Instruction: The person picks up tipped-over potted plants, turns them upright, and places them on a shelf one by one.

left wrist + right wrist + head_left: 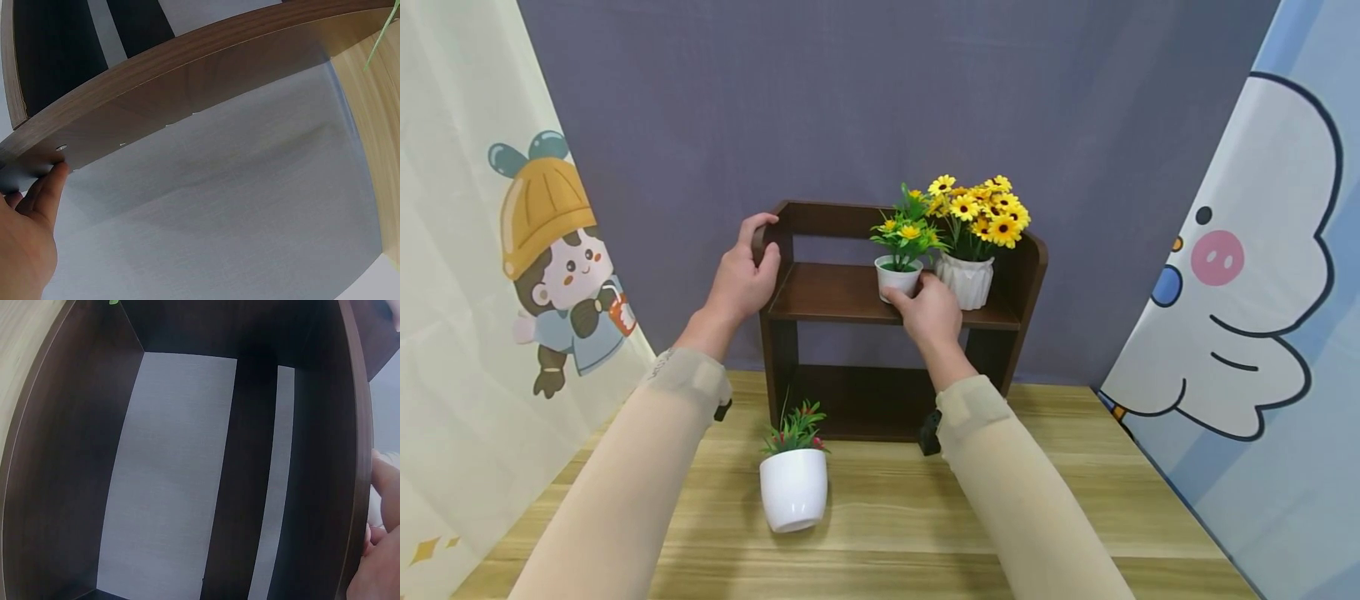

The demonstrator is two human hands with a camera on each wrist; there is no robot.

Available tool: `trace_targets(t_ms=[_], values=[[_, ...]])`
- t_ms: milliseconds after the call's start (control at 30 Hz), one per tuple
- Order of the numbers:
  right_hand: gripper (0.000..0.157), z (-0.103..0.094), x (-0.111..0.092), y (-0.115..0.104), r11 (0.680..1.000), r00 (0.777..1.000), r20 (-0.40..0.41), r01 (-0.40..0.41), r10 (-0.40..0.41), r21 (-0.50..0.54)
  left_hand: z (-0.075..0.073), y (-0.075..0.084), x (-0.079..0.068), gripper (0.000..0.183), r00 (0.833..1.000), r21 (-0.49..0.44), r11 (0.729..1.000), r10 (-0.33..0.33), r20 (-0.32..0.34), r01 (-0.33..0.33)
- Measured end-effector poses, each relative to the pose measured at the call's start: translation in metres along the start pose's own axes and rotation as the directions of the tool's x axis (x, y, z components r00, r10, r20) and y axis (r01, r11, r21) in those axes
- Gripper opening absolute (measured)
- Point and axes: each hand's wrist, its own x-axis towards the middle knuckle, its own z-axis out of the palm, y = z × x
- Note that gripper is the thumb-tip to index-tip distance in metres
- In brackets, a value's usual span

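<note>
A small white pot with green leaves and yellow flowers (897, 279) is at the upper board of a dark brown wooden shelf (827, 292). My right hand (934, 315) holds this pot low down, thumb at its front and fingers on its right side. Just right of it stands a ribbed white pot of yellow daisy-like flowers (966, 282). At the shelf's left side panel (187, 81), my left hand (741, 271) grips the upper front edge; the left wrist view shows its fingertips against the panel's outer face. The right wrist view catches part of the right hand (382, 534) beyond the board edge.
On the table (880, 517), in front of the shelf's left part, is a glossy white pot with a red-flowered green plant (793, 487). A grey cloth (700, 108) hangs behind the shelf. Printed curtains (445, 275) flank the table.
</note>
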Motion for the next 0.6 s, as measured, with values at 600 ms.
trace_targets(t_ms=[600], values=[[0.078,-0.012,-0.013,0.014,0.943,1.0,0.03,-0.003,-0.008,0.332,-0.001,0.001,-0.001,0.049,1.0,-0.014,1.0,0.014,0.013,-0.014]])
